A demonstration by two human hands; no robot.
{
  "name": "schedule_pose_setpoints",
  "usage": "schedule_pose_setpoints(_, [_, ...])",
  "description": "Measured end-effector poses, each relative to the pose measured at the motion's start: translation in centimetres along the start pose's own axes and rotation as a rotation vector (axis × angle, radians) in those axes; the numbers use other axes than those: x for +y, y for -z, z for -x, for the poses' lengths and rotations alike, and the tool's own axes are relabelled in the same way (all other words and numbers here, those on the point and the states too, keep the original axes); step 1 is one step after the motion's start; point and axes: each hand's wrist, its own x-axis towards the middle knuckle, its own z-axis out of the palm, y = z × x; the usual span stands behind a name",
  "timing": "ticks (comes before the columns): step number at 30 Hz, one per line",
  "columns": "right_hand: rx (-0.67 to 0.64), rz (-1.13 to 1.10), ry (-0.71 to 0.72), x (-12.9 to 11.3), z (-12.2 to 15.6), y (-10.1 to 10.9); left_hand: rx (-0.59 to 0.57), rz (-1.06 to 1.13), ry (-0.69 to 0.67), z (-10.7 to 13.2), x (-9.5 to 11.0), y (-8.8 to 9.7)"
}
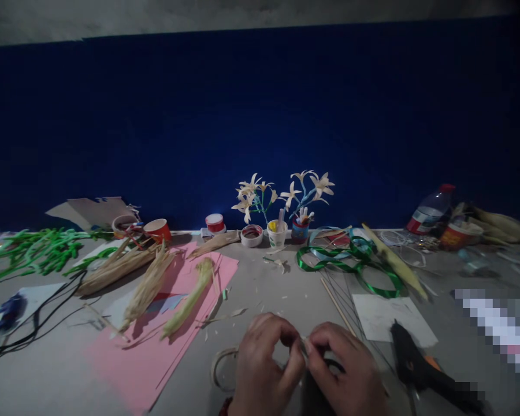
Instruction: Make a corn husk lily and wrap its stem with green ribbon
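Low centre, near edge of grey table (264,289): left hand (264,367) and right hand (344,372), knuckles up, close together. Both curled nearly shut, thumb and forefinger of each pinched on one small pale strip (304,345), held just above the table between the two hands; other fingers tucked under. Fingertip grip only, probably owing to the thinness of the piece; kept close to the body, presumably for a clear look. Material of strip: cannot tell, too blurred. Just left of left hand, flat on table: pale ring (219,367), perhaps a tape roll. Right of right hand, within easy reach: black glue gun (416,364) on its side, tip near a white sheet (390,318). Thin sticks (335,303) fanned out from behind right hand toward green ribbon (351,263), loose in loops. Left of centre: pink paper (156,352) as underlay for dried husks (147,283), laid roughly side by side, likely so for easy picking. Far left: green leaf strips (34,248) and black cable (30,323), well apart from the hands. Along back edge, against blue backdrop (260,115) and out of the working space: cups (277,234), paper flowers (286,193) upright among them, plastic bottle (431,211) tilted at right.
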Motion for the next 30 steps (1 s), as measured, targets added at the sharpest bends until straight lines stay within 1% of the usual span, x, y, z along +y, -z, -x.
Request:
schedule_pose_setpoints(3, [0.037,-0.013,0.004,0.1,0.1,0.0,0.089,-0.076,-0.036,0.3,-0.6,0.3])
schedule_pose_setpoints(5, [0.075,-0.014,-0.018,0.2,0.2,0.0,0.122,-0.062,-0.026,0.4,-0.7,0.6])
schedule_pose_setpoints(7, [0.086,-0.008,-0.043,0.3,0.3,-0.1,0.078,0.038,0.027,0.4,-0.3,0.8])
schedule_pose_setpoints(9, [0.069,-0.010,-0.050,0.4,0.3,-0.2,-0.007,0.141,0.092,0.2,0.3,0.9])
schedule_pose_setpoints(11, [0.063,-0.012,-0.041,0.5,0.3,-0.4,-0.056,0.167,0.132,-0.2,0.9,0.8])
schedule_pose_setpoints(14, [0.069,-0.008,-0.010,0.4,0.2,-0.5,-0.083,0.144,0.150,-0.5,1.3,0.5])
schedule_pose_setpoints(17, [0.053,-0.003,0.022,0.2,0.2,-0.1,-0.082,0.127,0.139,-0.4,0.7,0.4])
schedule_pose_setpoints(19, [0.074,-0.013,0.033,0.1,0.2,0.3,-0.034,0.113,0.134,-0.1,0.1,0.5])
schedule_pose_setpoints(21, [0.097,-0.027,0.007,0.0,0.1,0.5,0.005,0.112,0.139,0.2,-0.3,0.7])
schedule_pose_setpoints(23, [0.091,-0.047,-0.040,0.0,0.1,0.5,-0.006,0.145,0.126,0.3,-0.2,1.0])
schedule_pose_setpoints(26, [0.072,-0.068,-0.067,-0.2,0.0,0.2,-0.042,0.180,0.038,0.2,0.3,1.0])
schedule_pose_setpoints(28, [0.068,-0.066,-0.062,-0.4,-0.1,0.2,-0.025,0.140,-0.020,0.0,0.7,0.8])
schedule_pose_setpoints(30, [0.026,-0.059,-0.067,-0.6,-0.3,0.3,-0.008,0.081,-0.064,-0.1,0.9,0.7])
